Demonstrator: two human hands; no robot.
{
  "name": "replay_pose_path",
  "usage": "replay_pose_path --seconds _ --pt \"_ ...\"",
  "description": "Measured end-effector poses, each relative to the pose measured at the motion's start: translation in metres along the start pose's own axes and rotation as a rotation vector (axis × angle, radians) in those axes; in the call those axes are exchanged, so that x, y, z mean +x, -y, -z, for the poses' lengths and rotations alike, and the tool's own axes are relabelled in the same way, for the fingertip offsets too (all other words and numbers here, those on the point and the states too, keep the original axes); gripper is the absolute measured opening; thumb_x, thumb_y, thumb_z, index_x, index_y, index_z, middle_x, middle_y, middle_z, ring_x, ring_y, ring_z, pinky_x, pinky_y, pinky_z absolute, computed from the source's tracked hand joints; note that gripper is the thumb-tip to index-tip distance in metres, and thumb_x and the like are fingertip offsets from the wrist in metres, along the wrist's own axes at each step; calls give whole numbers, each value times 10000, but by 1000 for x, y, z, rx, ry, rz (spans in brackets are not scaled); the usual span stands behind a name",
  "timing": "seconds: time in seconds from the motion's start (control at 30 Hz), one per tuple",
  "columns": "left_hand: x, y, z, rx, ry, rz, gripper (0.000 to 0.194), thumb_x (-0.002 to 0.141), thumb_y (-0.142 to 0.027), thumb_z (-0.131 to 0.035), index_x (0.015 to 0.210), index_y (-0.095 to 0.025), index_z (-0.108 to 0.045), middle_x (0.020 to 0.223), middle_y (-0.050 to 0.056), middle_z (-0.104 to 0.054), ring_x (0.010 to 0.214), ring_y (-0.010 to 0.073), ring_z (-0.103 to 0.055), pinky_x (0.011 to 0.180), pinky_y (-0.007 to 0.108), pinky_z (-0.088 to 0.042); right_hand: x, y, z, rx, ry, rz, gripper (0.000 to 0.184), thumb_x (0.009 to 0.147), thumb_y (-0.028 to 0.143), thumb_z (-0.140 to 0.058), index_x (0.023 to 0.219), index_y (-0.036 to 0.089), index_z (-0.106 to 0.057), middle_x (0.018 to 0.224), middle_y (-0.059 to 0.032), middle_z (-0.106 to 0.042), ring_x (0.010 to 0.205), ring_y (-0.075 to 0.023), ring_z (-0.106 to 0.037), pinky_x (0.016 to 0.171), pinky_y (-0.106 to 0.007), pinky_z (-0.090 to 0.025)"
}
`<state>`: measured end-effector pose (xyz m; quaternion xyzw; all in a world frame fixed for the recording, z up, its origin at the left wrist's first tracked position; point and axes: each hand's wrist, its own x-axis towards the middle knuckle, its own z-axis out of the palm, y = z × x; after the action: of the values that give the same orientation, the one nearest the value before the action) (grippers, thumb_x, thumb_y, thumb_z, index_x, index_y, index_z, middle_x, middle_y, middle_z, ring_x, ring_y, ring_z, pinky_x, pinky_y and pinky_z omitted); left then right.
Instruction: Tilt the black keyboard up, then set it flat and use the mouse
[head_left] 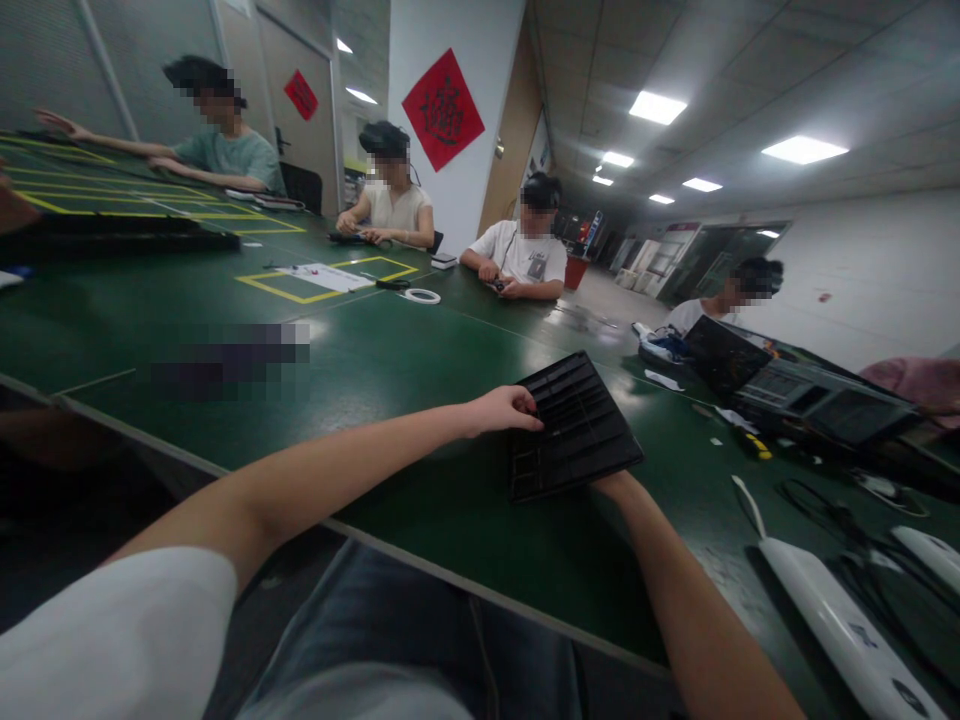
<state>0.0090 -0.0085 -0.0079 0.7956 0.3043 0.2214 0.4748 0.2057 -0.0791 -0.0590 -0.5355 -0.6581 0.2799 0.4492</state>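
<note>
black ribbed panel point(581, 425) is held tilted above the desk point(420, 350). left hand point(504, 410): digits curled at its left part; firm grip cannot be confirmed. right hand point(616, 484): mostly hidden beneath, grip undeterminable. judged risk: slipping, should the underside support shift. white power strip point(836, 615) and grey-black equipment casing point(817, 400) limit room rightward.

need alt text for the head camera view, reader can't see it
A tilted black ribbed panel is held above a green table, left hand curled against it, right hand mostly hidden behind it. Several co-workers sit around the table; a white power strip lies at right.
</note>
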Motion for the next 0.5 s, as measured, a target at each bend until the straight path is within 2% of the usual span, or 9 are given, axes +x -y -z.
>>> replay_pose_path --seconds 0.07,0.13,0.2,0.27,0.33,0.4,0.5 --pt "-1 1 0 232 1 -121 439 605 -363 -736 949 -147 -570 804 5 -580 719 135 -541 612 235 -422 -2 1 1 35 -17 14 407 837 427 -492 1201 266 -572 1245 -23 -601 1228 -222 -487 1131 -438 -282" --pt "-2 2 0 436 2 -192 515 649 -414 -702 1054 -129 -562 899 52 -610 782 168 -568 652 261 -434 -4 1 3 39 -49 32 427 814 430 -530 1214 284 -557 1310 -10 -554 1248 -224 -470 1142 -433 -264" --pt "-3 2 -1 561 -2 -229 517 713 -453 -639 1095 -113 -565 967 91 -624 839 194 -584 687 277 -437 -6 0 5 -14 -68 47 436 777 433 -583 1195 311 -567 1347 11 -520 1292 -227 -421 1162 -435 -212" --pt "-3 2 -2 616 -5 -255 480 747 -481 -594 1054 -111 -599 967 98 -637 851 201 -593 690 275 -435 -5 -2 6 -64 -77 56 430 766 420 -599 1183 316 -572 1350 17 -515 1319 -224 -383 1173 -445 -162" --pt "-3 2 -3 636 -13 -274 455 741 -503 -589 976 -117 -631 903 81 -647 798 194 -597 645 265 -427 -4 -4 4 -62 -73 43 402 800 388 -555 1194 308 -560 1333 6 -529 1296 -218 -414 1159 -461 -201" --pt "-3 0 -4 641 -26 -275 431 721 -518 -595 893 -128 -650 828 59 -648 728 180 -592 588 255 -408 -2 -5 3 -59 -38 28 398 816 331 -527 1211 295 -546 1322 -10 -539 1250 -217 -466 1119 -459 -292" --pt "0 -3 6 649 -88 -226 401 720 -517 -579 868 -153 -662 809 40 -655 709 170 -594 562 244 -393 -3 -2 11 -182 15 30 459 770 257 -579 1226 271 -538 1295 -31 -562 1199 -235 -510 1051 -437 -384"
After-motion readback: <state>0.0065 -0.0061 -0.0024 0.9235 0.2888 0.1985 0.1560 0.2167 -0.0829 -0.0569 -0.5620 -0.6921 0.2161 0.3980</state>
